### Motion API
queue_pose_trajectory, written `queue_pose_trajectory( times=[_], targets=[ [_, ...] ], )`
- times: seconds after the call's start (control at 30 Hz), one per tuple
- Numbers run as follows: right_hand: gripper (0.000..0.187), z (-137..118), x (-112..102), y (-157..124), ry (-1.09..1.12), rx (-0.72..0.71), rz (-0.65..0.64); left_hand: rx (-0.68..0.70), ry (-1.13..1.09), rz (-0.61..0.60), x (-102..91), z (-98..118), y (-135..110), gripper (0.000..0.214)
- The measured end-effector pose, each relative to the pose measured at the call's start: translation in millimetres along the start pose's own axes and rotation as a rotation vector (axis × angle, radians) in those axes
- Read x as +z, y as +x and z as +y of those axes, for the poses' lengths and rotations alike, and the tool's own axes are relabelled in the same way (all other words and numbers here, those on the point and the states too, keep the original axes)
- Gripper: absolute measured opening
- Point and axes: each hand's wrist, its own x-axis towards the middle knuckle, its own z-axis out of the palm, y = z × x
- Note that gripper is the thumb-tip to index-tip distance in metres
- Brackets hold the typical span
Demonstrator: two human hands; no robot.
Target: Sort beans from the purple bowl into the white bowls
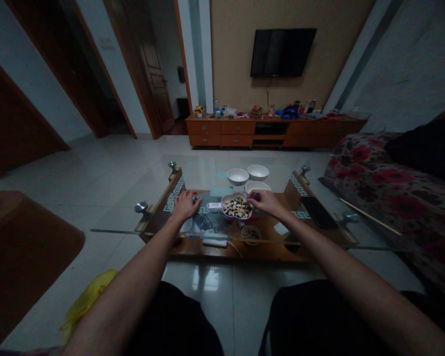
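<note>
My left hand (185,205) lies palm down on the glass tabletop (211,178), fingers apart, with a small dark object (196,200) just beyond its fingertips. My right hand (267,202) is at the far right rim of a white, purple-edged dish (226,200) heaped with mixed dark and pale pieces (237,207). Its fingers close on a small purple object (255,197) at that rim. A purple handle (213,205) extends from the dish's left side toward my left hand.
Several white bowls (238,176) stand beyond the dish. Nearer me, a small bowl of seeds (251,234) and a white power strip (215,240) lie under the glass. A black phone or tablet (318,212) lies at right, beside a floral sofa (389,198).
</note>
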Motion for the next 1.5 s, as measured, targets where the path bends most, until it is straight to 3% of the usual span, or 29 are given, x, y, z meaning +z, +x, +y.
queue_pose_trajectory(
  times=[0.33,0.57,0.63,0.73,0.83,0.9,1.17,1.37,1.5],
  targets=[
    [0.012,0,1,-1,-0.071,-0.018,-0.085,0.002,-0.001,0.003,1.9,-1,1,0.056],
    [0.011,0,6,2,-0.136,-0.035,-0.038,0.007,-0.004,0.007,2.1,-1,1,0.057],
    [0.011,0,1,4,-0.097,-0.044,0.021,0.004,-0.005,0.01,2.1,-1,0,0.056],
    [0.015,5,-14,7,-0.03,-0.003,0.207,-0.002,-0.009,0.003,0.9,0,0,0.056],
    [0.019,14,-31,6,-0.084,0.145,0.386,-0.002,-0.011,-0.002,-0.8,2,-1,0.056],
    [0.018,19,-36,4,-0.142,0.229,0.431,-0.002,-0.012,0.0,-1.5,2,-1,0.056],
    [0.016,15,-22,3,-0.086,0.078,0.282,-0.001,-0.008,0.008,-0.5,1,0,0.056],
    [0.012,34,-27,2,-0.259,0.246,0.234,0.002,-0.005,0.006,1.5,0,1,0.056],
    [0.016,56,-45,-3,-0.235,0.288,0.309,0.004,-0.007,0.007,3.1,-2,2,0.056]
  ],
)
